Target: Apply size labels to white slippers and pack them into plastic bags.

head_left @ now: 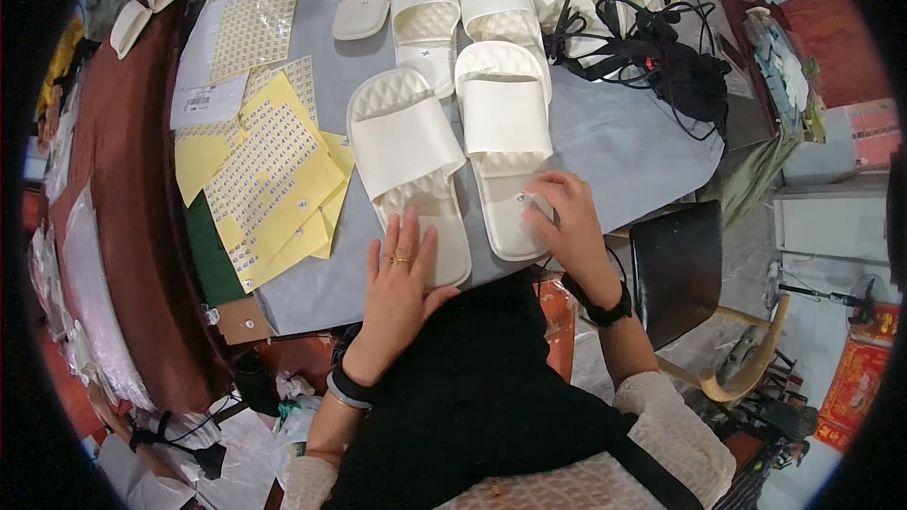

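Two white open-toe slippers lay side by side on the grey-covered table, heels toward the wearer: the left slipper and the right slipper. A small round sticker sat on the right slipper's insole, toward the heel. Yellow sticker sheets lay to the left.

The step was judged to be labelling the insoles. Good practice called for steadying the slipper's heel, centring the label, keeping it square to the foot line and pressing its whole face flat so that no edge lifted. Matching position across the pair would merit checking.

The left hand had its fingers extended and slightly spread, laid on the left slipper's insole without gripping. The right hand had bent fingers, with thumb and index parted, at the right slipper's heel beside the sticker. No object was seen between them; whether the index fingertip pressed the sticker could not be determined.
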Tool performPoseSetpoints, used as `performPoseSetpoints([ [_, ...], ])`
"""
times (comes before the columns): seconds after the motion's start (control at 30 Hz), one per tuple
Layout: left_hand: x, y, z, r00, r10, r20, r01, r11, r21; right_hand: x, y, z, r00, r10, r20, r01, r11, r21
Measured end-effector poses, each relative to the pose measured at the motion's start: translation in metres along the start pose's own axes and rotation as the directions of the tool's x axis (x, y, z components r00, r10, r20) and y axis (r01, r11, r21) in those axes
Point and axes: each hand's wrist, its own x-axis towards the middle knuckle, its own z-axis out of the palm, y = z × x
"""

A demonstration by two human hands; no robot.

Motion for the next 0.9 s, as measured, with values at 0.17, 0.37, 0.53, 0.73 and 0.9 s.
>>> performPoseSetpoints([
  [0.17, -0.007, 0.0, 0.0, 0.998, 0.064, -0.018, -0.064, 0.998, 0.007, 0.014, 0.003, 0.0, 0.999, -0.043, 0.018, 0.043, 0.999, 0.031],
  [0.37, -0.019, -0.008, -0.005, 0.997, -0.02, -0.068, 0.018, 0.999, -0.033, 0.028, 0.0, -0.005, 0.989, -0.01, 0.145, 0.005, 0.999, 0.034],
  [0.53, -0.022, -0.006, -0.004, 0.999, -0.025, -0.038, 0.023, 0.999, -0.033, 0.038, -0.001, -0.011, 0.972, -0.054, 0.228, 0.047, 0.998, 0.035],
  [0.73, -0.024, -0.006, -0.006, 0.999, -0.034, -0.032, 0.032, 0.997, -0.069, 0.027, -0.004, -0.009, 0.975, -0.083, 0.204, 0.107, 0.988, -0.108],
  [0.9, -0.027, -0.011, -0.003, 0.999, -0.025, -0.044, 0.022, 0.997, -0.074, 0.005, -0.021, -0.007, 0.993, -0.003, 0.115, -0.025, 0.969, 0.244],
])
